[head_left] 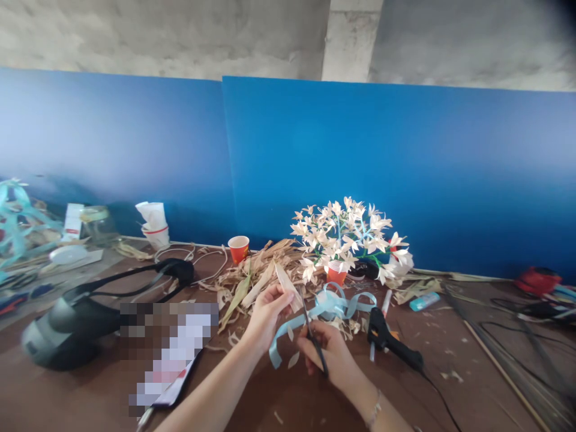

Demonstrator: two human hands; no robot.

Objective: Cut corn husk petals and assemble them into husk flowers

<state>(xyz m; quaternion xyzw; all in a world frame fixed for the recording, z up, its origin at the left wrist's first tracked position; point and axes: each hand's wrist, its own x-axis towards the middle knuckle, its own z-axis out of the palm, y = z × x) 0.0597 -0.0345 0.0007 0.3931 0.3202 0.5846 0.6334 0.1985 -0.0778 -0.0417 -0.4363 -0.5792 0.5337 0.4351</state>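
Observation:
My left hand [269, 311] pinches a pale dried corn husk [288, 287] between thumb and fingers. Close beside it, my right hand [327, 348] is closed around dark scissors [317, 343], their blades pointing up toward the husk's right edge. Whether the blades touch the husk I cannot tell. Light blue ribbon [283, 337] curls on the table under and between my hands, with small cut petal-shaped pieces [293, 360] near the scissors. Behind my hands lies a heap of dried husks [261, 264]. A bunch of cream husk flowers [346, 231] stands in a red paper cup [335, 275].
A black glue gun [391, 342] with a trailing cord lies right of my right hand. Another red paper cup [238, 249] stands at the back. A black headset-like device [67, 330] and a pixelated phone-like object [180, 360] lie left. A blue panel [382, 150] borders the table.

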